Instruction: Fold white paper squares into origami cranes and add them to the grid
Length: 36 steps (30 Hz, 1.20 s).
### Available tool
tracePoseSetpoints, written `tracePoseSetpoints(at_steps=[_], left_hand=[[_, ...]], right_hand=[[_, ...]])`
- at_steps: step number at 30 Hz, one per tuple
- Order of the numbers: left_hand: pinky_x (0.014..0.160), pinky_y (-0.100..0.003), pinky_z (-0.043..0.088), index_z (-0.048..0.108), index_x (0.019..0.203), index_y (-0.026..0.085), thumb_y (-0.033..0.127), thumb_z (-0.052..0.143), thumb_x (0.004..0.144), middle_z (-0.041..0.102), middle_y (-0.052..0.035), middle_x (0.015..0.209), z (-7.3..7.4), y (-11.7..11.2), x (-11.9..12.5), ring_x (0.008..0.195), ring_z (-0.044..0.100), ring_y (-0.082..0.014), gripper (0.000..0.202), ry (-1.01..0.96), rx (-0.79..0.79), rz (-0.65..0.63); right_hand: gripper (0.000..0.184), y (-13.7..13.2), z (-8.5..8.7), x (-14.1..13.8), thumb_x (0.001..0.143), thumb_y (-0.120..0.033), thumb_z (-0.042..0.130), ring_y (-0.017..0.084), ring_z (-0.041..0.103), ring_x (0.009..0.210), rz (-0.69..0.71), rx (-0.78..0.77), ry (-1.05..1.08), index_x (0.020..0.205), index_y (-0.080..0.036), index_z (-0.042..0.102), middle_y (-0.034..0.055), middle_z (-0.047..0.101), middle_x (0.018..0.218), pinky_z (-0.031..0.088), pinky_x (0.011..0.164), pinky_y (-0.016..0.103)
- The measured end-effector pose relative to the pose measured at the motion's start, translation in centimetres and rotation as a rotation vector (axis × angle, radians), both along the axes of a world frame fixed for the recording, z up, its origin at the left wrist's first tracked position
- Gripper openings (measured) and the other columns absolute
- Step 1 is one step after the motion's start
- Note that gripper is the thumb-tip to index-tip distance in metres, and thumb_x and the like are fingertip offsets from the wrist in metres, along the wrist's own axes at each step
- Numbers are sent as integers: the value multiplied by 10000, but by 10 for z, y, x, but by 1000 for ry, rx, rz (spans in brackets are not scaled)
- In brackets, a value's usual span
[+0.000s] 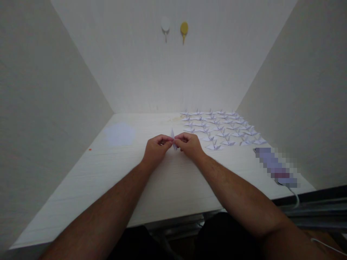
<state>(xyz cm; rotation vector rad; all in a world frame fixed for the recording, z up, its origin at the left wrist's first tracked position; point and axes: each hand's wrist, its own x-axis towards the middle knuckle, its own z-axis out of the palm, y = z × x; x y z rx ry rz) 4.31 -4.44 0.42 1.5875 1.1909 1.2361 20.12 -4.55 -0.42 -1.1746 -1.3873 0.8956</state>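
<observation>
A narrow piece of folded white paper [172, 133] stands upright between my two hands, over the middle of the table. My left hand [158, 146] pinches it from the left with thumb and index finger. From the right, my right hand [190, 143] pinches the same paper, its fingertips almost meeting those of the left. The fingers cover the middle of the paper; a pointed tip shows above them and a lower part below. Just right of my right hand, several white origami cranes [214, 146] sit in rows on the table.
White walls enclose the white table [173, 187] on three sides. A pixelated phone-like object [276, 168] with a white cable [296, 198] lies at right. On the left are a pale bluish patch [119, 133] and a small orange bit [90, 149]. Two hooks [184, 28] hang on the back wall.
</observation>
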Motion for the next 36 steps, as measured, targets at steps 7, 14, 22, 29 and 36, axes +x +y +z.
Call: tracePoseSetpoints(at_steps=[7,14,22,29,36], left_hand=[[627,-249,457,677,834,161,244,755,642,681,-11,753,1,1,1,649,590,-119,223,-46,22,73],[564,-232,442,661,784,151,216,709,634,653,12,625,3,2,0,558,572,-105,170,-121,-129,15],[508,-222,408,631,729,162,199,668,616,619,29,570,1,3,1,510,555,-103,124,-127,-120,-33],[535,-230,434,623,755,161,213,723,605,608,38,575,0,3,1,501,543,-90,188,-312,-189,-140],[556,-239,437,633,758,169,180,735,586,616,33,593,-3,4,2,520,546,-92,200,-401,-247,-175]], right_hand=[[145,-1,8,-3,627,-286,707,95,538,450,22,-84,119,684,-171,638,-22,625,527,420,448,212],[164,-2,6,-2,621,-295,708,86,504,402,65,-136,120,694,-168,634,-12,632,511,380,390,197],[176,-3,5,0,613,-270,711,91,524,406,106,-182,126,720,-176,609,-31,625,515,372,388,188],[198,-1,2,3,620,-240,736,94,536,413,186,-129,231,761,-191,606,-71,586,505,403,406,196],[182,0,-1,4,639,-220,729,88,511,403,238,-110,286,781,-199,616,-82,574,497,412,426,206]])
